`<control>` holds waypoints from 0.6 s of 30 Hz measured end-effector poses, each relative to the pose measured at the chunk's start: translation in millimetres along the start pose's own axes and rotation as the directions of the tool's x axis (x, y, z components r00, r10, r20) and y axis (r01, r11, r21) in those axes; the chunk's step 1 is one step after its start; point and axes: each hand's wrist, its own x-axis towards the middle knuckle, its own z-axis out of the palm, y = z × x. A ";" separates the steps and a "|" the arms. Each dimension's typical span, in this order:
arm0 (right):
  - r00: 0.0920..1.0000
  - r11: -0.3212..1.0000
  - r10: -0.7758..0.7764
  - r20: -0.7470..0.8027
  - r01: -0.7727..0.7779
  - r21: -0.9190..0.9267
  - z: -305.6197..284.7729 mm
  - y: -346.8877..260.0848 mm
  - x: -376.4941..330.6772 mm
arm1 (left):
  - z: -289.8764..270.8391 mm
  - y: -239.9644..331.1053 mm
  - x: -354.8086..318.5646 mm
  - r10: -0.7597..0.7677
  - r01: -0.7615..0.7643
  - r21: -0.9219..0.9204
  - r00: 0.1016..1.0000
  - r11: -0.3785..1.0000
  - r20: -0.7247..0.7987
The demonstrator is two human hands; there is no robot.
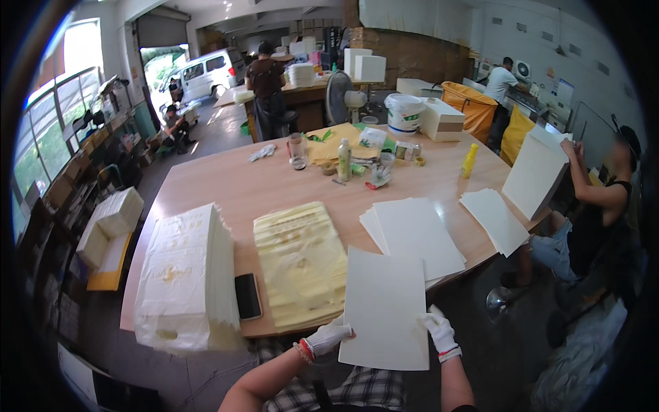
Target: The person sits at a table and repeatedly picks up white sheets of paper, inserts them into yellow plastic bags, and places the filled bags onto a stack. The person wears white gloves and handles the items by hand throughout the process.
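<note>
The person's lap was mostly hidden under a big white flat sheet of card (384, 309). The left hand in a white knit glove (328, 338) gripped the sheet's edge at 9 o'clock, with the fingers curled over it. The right hand in a white knit glove (439, 332) gripped the edge at 3 o'clock. The sheet hung half over the near edge of the big round wooden table (274, 185) and half over the checked clothes below.

At 11 o'clock from the sheet lay a stack of pale yellow plastic bags (302, 264). Gold print on them was too blurry to make out. At 9 o'clock from that stack lay a flat black phone (248, 296), and past it a thick pile of white plastic bags (184, 278) with a faint gold mark.

At 1 o'clock from the held sheet sat a pile of white card sheets (412, 235), and a smaller pile of white sheets (495, 220) lay farther toward 2 o'clock.

At 3 o'clock in the view, a seated person (597, 220) held up another white sheet (535, 175), and the dark rim cut off part of that person.

Far across the table stood a white plastic bucket with a blue band (403, 113) and a white box (441, 119). A small yellow bottle (469, 160) stood near the table's edge.
</note>
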 end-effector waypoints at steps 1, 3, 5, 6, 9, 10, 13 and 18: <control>0.967 0.667 0.196 0.161 -0.252 0.701 19.7 -0.8 -6.0 | 2.6 0.8 -6.6 -0.070 0.079 0.162 0.996 0.984 -0.063; 0.991 0.842 0.127 0.046 -0.132 0.522 58.1 18.5 -13.0 | 22.6 23.2 -18.1 -0.156 0.244 0.464 0.963 0.852 -0.220; 0.999 0.588 0.031 0.024 -0.037 0.808 124.2 -22.2 -21.8 | 47.3 -2.4 -25.4 0.208 0.078 0.741 0.935 0.667 -0.286; 0.998 0.711 -0.044 -0.054 0.069 0.699 152.9 -27.3 -19.5 | 64.5 -23.5 -28.5 0.412 0.056 0.894 0.874 0.444 -0.259; 0.985 0.840 -0.107 -0.138 0.164 0.517 163.8 -39.6 -14.9 | 73.9 -5.1 -48.1 0.535 -0.068 0.972 0.842 0.224 -0.064; 0.984 0.855 -0.097 -0.147 0.158 0.495 161.3 -46.6 -12.0 | 65.5 12.6 -52.6 0.516 -0.140 0.960 0.857 0.242 -0.005; 0.915 0.918 -0.358 -0.188 0.381 0.109 130.4 -81.7 -11.5 | 9.0 47.5 -33.0 0.827 0.024 0.979 0.531 0.204 -0.186; 0.770 0.614 -0.622 0.145 0.594 -0.519 105.4 -94.0 -9.0 | -113.8 130.7 -20.0 0.486 0.222 0.717 0.602 0.661 -0.634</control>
